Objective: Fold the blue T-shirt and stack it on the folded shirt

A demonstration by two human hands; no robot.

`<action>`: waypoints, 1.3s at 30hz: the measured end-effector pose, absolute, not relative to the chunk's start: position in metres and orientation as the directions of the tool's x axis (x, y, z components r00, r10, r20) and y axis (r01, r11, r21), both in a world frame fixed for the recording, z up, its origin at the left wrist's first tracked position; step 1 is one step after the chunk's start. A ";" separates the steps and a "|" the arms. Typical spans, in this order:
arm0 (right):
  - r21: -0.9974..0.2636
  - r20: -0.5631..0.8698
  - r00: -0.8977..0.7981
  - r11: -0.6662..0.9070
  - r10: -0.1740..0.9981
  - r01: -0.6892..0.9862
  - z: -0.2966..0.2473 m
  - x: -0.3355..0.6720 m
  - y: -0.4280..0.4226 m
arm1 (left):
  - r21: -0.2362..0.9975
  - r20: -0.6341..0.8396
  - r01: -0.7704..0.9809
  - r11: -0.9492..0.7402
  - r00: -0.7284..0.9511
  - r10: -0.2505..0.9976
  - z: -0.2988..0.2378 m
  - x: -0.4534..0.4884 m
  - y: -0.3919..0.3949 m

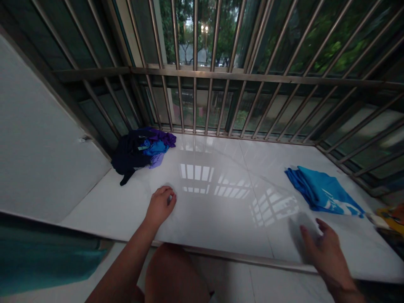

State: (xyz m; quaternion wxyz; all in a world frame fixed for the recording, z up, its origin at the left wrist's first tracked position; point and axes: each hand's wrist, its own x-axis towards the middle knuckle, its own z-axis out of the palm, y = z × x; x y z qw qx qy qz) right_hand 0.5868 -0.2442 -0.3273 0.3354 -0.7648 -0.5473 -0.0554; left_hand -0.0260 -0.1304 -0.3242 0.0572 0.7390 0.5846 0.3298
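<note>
My left hand (162, 205) hovers over or rests on the white ledge (217, 223), its fingers loosely bent and a gap showing beside the thumb. Nothing is visible in it. Beyond it, at the far left of the ledge, lies a crumpled heap of dark, purple and blue clothes (139, 151). At the right, my right hand (326, 248) is open, thumb and fingers apart, with its shadow on the ledge. Just past its fingertips is a folded blue garment (328, 191) with a white print; the hand appears apart from it.
Metal window bars (217, 75) stand along the back and sides of the ledge. A white wall (41, 139) closes the left side, with a teal cloth (47, 261) below it. Yellow and dark items (391, 219) sit at the right edge. My knee (176, 273) is at the front edge.
</note>
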 end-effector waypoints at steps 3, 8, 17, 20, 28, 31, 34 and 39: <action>-0.345 0.428 0.154 0.003 0.891 0.939 -0.352 0.524 -0.264 | 0.495 0.411 0.811 -0.312 0.097 0.906 -0.324 -0.028 -0.129; -0.224 0.458 0.098 0.008 0.884 0.975 -0.356 0.478 -0.268 | 0.515 0.384 0.821 -0.248 0.038 0.922 -0.305 -0.051 -0.108; -0.209 0.496 0.062 0.050 0.866 0.977 -0.359 0.486 -0.267 | -0.006 0.032 0.951 0.310 -0.310 0.950 -0.223 -0.150 -0.030; -0.179 0.506 0.043 0.056 0.862 0.982 -0.360 0.487 -0.267 | -0.066 -0.027 0.963 0.260 -0.262 0.965 -0.210 -0.162 -0.020; -0.161 0.532 0.024 0.073 0.846 0.984 -0.363 0.489 -0.266 | 0.177 0.465 0.874 -0.452 0.331 0.821 -0.212 -0.027 -0.131; -0.147 0.527 0.019 0.069 0.849 0.987 -0.361 0.491 -0.262 | 0.238 0.590 0.717 -0.655 0.428 0.684 -0.230 0.030 -0.214; -0.150 0.509 0.013 0.074 0.861 0.986 -0.355 0.483 -0.263 | 0.380 0.584 0.520 -0.765 0.507 0.634 -0.246 0.068 -0.287; -0.258 0.384 -0.347 0.460 0.856 0.850 -0.344 0.428 -0.300 | 0.756 0.378 0.339 -0.560 0.473 0.796 -0.244 0.077 -0.369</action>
